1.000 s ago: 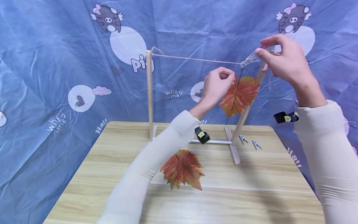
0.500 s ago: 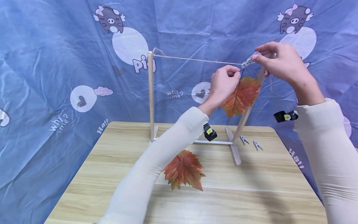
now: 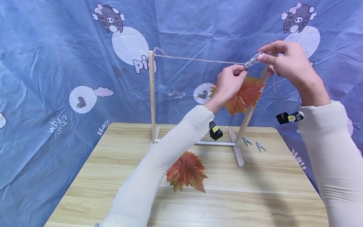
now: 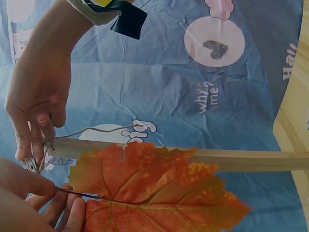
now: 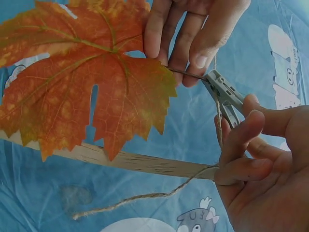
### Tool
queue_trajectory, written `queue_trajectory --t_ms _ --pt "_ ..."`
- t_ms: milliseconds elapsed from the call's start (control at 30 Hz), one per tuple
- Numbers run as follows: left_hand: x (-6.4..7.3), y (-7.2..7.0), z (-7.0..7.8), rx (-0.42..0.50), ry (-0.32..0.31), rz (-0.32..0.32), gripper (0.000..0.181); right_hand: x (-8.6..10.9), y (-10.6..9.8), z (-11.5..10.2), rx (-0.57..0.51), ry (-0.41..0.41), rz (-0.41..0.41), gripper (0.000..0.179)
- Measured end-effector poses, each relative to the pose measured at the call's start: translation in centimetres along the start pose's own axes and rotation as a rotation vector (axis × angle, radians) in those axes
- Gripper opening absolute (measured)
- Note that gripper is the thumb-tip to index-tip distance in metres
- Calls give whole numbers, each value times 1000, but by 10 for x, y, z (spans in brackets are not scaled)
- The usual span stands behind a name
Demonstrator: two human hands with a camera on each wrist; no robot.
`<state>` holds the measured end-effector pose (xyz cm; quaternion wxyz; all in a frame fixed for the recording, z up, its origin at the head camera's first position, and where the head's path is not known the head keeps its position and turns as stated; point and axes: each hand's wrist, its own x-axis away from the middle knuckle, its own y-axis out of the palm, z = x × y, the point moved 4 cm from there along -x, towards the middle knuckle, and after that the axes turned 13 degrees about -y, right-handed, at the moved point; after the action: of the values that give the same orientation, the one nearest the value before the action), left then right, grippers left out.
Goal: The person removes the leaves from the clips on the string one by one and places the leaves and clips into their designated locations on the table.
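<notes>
An orange-red maple leaf hangs below the twine near the right post. My left hand pinches its dark stem between thumb and fingers, close under the line. My right hand holds a grey clothespin by its handle ends, thumb on one side and fingers on the other. In the right wrist view the pin's tip meets the top of the stem, and the twine passes along the pin. Whether the pin's jaws bite both cannot be made out. A second maple leaf lies on the table.
The twine runs between a left wooden post and a right wooden post, joined low by a white rod. Two clothespins lie beside the right foot. A blue printed cloth hangs behind the table.
My left hand has moved right and slightly up along the stem to just under the clothespin. The right hand, with the pin, has come down slightly and its fingers have drawn closer together.
</notes>
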<state>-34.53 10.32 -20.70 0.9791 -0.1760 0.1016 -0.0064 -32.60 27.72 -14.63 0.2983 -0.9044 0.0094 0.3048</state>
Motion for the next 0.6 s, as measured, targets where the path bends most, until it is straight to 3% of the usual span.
queue_trajectory --t_ms 233,600 --pt "-4 0 1 -21 40 43 14 -3 1 3 -100 12 35 12" --pt "-6 -1 1 -82 38 124 9 -4 3 2 -126 -61 129 7"
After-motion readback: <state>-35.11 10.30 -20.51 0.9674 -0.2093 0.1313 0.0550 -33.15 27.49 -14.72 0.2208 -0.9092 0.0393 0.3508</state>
